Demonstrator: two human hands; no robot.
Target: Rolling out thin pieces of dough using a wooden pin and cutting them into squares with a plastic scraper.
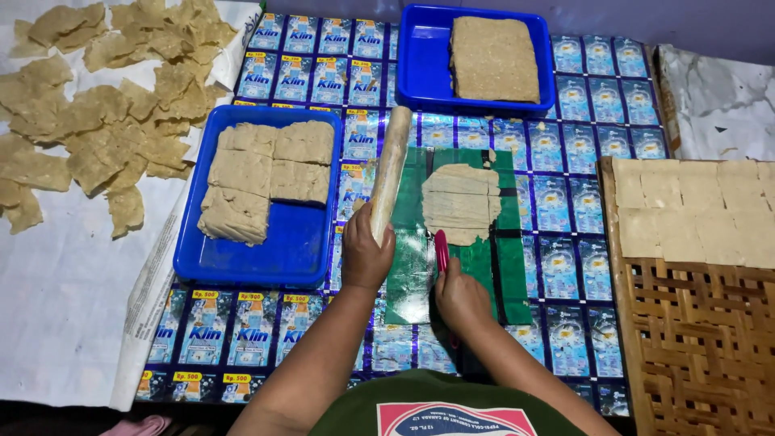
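- Left hand (365,257) was clenched around the near end of a long pale wooden rolling pin (391,171), which angled away towards the far side.
- Right hand (460,297) gripped a small red-handled cutter (441,252) at the near left edge of a thin, scored sheet of beige dough (460,202).
- Dough lay on a green plastic mat (504,274), between the blue plastic tray (266,250) of dough slabs at left and the woven bamboo rack (702,323) at right.

I see a work surface covered by a mat of blue sachet wrappers (565,242) — white paper sheet (56,299) along its left edge, woven bamboo rack (702,339) at its right edge. Lighting dim, bluish.
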